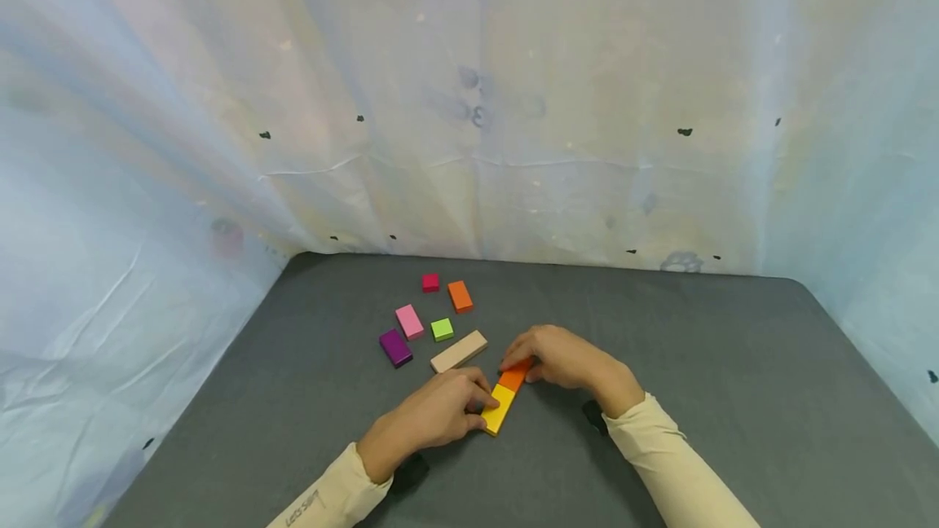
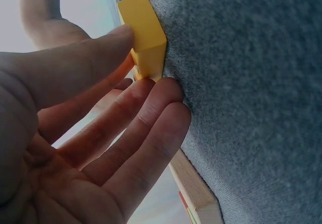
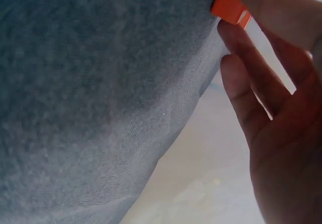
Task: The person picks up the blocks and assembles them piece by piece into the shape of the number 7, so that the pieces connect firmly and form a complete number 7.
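Observation:
A yellow block [image 1: 497, 418] and an orange block [image 1: 514, 376] lie end to end on the grey table, touching and forming one slanted row. My left hand [image 1: 440, 409] pinches the yellow block between thumb and fingers; the left wrist view shows the thumb on the near part of the yellow block [image 2: 145, 25]. On the far end, my right hand [image 1: 566, 357] grips the orange block, with the thumb on one side and fingers on the other. Part of that orange block [image 3: 227, 6] appears at the top of the right wrist view.
Just beyond the left hand lies a plain wooden block [image 1: 459, 351]. Farther back are a purple block [image 1: 396, 348], a pink block [image 1: 410, 322], a green block [image 1: 443, 329], a second orange block [image 1: 460, 297] and a red block [image 1: 430, 283]. Curtains [image 1: 557, 104] hang behind the table.

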The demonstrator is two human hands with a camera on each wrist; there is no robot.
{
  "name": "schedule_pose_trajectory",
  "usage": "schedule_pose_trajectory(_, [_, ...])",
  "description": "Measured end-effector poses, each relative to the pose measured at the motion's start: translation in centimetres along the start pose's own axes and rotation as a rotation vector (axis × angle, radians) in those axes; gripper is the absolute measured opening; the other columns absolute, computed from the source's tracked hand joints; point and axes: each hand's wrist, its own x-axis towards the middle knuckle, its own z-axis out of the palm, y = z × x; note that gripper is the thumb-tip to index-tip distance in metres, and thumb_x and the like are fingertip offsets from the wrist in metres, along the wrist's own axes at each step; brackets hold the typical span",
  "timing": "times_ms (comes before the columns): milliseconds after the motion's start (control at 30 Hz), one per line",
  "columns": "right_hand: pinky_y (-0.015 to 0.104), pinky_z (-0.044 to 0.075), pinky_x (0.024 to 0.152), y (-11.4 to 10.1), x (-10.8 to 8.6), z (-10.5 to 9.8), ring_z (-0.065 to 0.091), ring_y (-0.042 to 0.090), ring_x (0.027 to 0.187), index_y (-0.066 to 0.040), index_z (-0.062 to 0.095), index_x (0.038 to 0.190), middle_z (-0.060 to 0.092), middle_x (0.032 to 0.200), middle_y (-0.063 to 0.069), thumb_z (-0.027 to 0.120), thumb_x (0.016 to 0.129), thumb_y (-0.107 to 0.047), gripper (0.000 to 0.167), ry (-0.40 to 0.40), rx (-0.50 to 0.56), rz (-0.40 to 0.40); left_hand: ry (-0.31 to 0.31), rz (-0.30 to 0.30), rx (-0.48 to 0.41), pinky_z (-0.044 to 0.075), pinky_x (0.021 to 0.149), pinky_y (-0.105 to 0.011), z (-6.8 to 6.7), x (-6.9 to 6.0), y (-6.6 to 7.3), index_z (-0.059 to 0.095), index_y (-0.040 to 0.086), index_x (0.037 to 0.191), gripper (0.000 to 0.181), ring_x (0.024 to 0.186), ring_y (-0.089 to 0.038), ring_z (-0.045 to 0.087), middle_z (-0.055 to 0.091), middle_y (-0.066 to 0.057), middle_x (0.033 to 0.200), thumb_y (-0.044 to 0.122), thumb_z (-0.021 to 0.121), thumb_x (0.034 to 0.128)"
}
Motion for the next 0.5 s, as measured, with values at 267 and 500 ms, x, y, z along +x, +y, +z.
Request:
schedule_pose_trajectory(267, [0.036,0.05,0.092,0.43,-0.06,0.1,0.059,0.016,0.106,-0.021,0.075,0.119,0.071,0.122,-0.005,0.08,0.08,-0.023,0.04,0.008,0.008,-0.036,-0.011,-0.002,0.012,0.049,0.073,-0.015,-0.11,0.14,-0.04,0.077,0.015,0.114,0.031,0.081,-0.001,0.059,0.066,0.006,0.106,0.016,0.08,0.0839])
schedule_pose_trajectory(500, [0.037,0.049,0.093,0.6,0.12,0.07,0.06,0.017,0.106,-0.021,0.075,0.118,0.071,0.121,-0.004,0.08,0.08,-0.024,0.039,0.007,0.033,-0.039,-0.007,-0.003,-0.005,0.049,0.072,-0.015,-0.16,0.19,-0.16,0.077,0.015,0.113,0.031,0.08,0.0,0.057,0.067,0.006,0.104,0.017,0.081,0.0829])
